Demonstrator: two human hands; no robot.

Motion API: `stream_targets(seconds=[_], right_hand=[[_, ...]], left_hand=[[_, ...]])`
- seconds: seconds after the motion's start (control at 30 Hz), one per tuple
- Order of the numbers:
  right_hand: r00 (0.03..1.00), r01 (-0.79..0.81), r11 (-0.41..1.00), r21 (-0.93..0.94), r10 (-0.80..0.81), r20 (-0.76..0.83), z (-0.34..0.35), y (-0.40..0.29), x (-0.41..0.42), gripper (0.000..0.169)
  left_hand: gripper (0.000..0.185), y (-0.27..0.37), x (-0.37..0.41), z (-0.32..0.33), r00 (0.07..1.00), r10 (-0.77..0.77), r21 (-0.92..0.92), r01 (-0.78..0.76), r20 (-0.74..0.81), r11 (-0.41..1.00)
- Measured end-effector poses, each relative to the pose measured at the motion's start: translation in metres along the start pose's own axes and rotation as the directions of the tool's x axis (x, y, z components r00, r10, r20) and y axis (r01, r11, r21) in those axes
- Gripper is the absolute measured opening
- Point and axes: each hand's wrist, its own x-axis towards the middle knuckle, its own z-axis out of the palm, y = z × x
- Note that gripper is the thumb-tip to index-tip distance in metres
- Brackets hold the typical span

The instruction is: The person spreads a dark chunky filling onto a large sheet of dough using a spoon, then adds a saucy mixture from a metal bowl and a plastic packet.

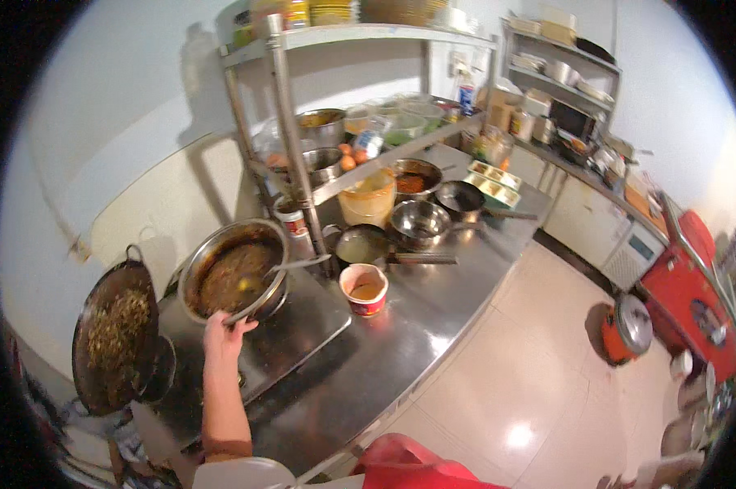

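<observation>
My left hand [226, 330] grips the near rim of a large steel pot [285, 244] on the stove at the left. Brown sauce or stew with one small yellow piece fills part of the pot, and a metal ladle or spoon handle [307, 263] leans out over its right rim. Left of it, a dark wok [145, 287] holds browned chopped food. Right of the pot, a red-and-white paper tub [369, 307] with orange-brown liquid stands on the steel counter [380, 360]. My right hand is out of view.
Several pans, including a steel bowl-shaped pan [420, 223], stand beside a cream bucket [367, 202] beneath a metal shelf [398, 156]. The shelf post [291, 134] rises behind the tub. An orange pot with a lid [634, 327] stands on the floor at the right.
</observation>
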Motion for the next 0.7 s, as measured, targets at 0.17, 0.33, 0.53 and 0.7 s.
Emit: stream_targets(seconds=[0.17,0.33,0.53,0.7], right_hand=[[0.997,-0.066,0.997,-0.038,0.067,0.032,-0.008,0.003,-0.005,0.024],[0.992,0.122,0.978,-0.17,-0.128,-0.022,0.008,0.014,-0.001,0.021],[0.983,0.183,0.968,-0.172,-0.18,0.037,-0.009,0.04,0.02,0.023],[0.975,0.124,0.983,-0.132,-0.146,-0.168,-0.061,0.041,0.044,0.025]], left_hand=[[0.024,0.007,-0.063,0.003,1.0,0.018,0.127,-0.017,0.0,0.992],[0.014,-0.006,-0.126,0.037,0.998,-0.063,0.169,0.063,-0.006,0.984],[0.013,-0.059,-0.158,0.065,0.974,-0.224,0.357,0.195,0.042,0.914],[0.021,-0.156,-0.229,0.169,0.96,-0.227,0.513,0.112,0.167,0.851]])
